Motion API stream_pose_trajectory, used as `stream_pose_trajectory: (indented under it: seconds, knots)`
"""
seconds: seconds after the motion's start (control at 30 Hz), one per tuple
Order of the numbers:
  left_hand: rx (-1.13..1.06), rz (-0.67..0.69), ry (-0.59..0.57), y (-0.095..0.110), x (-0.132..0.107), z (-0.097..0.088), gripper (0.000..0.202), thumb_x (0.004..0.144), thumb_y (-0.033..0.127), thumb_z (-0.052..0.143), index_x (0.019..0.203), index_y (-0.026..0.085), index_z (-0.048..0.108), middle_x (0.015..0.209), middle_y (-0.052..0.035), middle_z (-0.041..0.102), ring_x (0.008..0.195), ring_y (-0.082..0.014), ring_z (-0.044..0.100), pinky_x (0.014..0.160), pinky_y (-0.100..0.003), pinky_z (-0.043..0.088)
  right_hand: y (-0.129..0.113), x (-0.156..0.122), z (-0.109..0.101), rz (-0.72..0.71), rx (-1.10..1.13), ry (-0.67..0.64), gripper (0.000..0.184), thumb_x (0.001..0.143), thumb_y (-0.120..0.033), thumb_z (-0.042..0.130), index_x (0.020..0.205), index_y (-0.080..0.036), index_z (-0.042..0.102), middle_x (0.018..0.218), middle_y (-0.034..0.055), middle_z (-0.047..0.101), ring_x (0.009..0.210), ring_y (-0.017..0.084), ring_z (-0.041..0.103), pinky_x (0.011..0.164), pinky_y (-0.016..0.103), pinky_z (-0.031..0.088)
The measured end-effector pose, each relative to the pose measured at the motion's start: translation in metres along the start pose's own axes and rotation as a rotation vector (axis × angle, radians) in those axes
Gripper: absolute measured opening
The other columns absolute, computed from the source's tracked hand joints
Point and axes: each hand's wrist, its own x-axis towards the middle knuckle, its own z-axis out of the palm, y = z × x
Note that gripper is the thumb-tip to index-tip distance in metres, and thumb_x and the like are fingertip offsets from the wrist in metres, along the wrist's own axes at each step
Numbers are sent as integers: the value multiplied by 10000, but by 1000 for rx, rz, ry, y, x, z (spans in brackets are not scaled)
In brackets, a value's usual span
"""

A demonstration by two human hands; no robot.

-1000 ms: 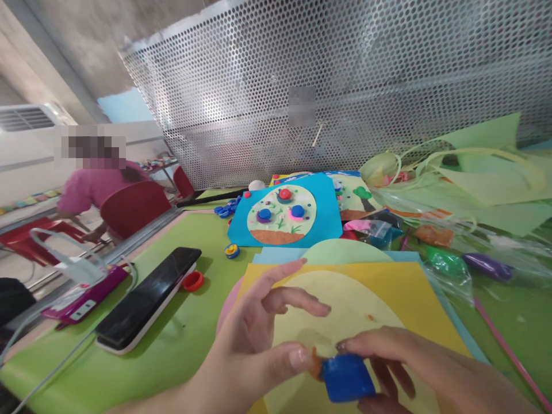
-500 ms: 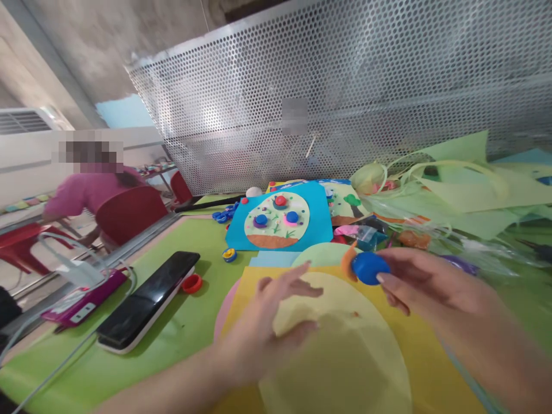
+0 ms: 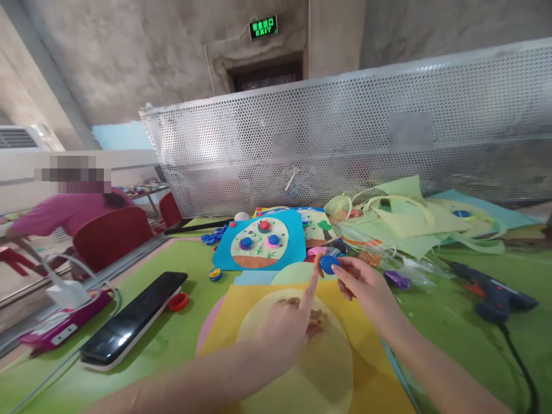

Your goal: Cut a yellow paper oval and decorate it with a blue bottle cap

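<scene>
My right hand (image 3: 362,284) pinches a blue bottle cap (image 3: 329,264) with a strip of orange clay on its left side, held above the far edge of a yellow sheet (image 3: 366,351). My left hand (image 3: 287,325) hovers over the pale yellow paper circle (image 3: 310,368) on that sheet, index finger stretched up toward the cap, other fingers curled. Beyond the sheet lies a blue card (image 3: 259,247) carrying a finished oval picture with red and blue caps.
A black phone (image 3: 133,316) lies left on the green table beside a red cap (image 3: 178,301) and a pink device with a white charger (image 3: 60,319). A glue gun (image 3: 491,290) lies right. Green paper scraps and clay bags pile behind. A person in pink sits far left.
My right hand lifted the blue cap off the paper circle and carried it up and away. The camera tilted upward. My left hand went from spread to pointing.
</scene>
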Motion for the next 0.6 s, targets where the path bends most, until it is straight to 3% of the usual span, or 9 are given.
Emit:
stream_pose_trajectory:
  seconds: [0.17, 0.33, 0.43, 0.6]
  knots:
    - [241, -32, -37, -3, 2, 5, 614, 778, 169, 541, 1367, 220, 374, 876, -65, 746, 919, -313, 587, 841, -426, 402, 3, 6, -3, -14, 62, 53, 454, 664, -535, 688, 852, -140, 569, 502, -50, 497, 431, 115, 389, 430, 249, 284]
    - [260, -71, -35, -6, 3, 3, 678, 731, 128, 555, 1361, 279, 355, 855, -3, 714, 775, -221, 600, 748, -335, 442, -4, 5, -2, 10, 97, 63, 512, 577, -576, 716, 812, -143, 579, 476, -47, 498, 418, 112, 387, 415, 238, 279]
    - [192, -97, 43, -1, 4, -8, 646, 727, 150, 545, 1335, 262, 358, 841, 10, 672, 720, -185, 573, 694, -300, 443, -7, 3, 0, 24, 109, 47, 516, 564, -582, 721, 809, -153, 572, 474, -52, 487, 418, 109, 380, 412, 234, 277]
    - [36, -82, 131, 5, 4, -34, 375, 790, 267, 468, 1161, 212, 485, 872, -22, 592, 779, -173, 561, 647, -261, 455, -7, -3, 6, 39, 95, -86, 498, 613, -576, 717, 829, -146, 589, 495, -46, 492, 424, 104, 391, 414, 225, 286]
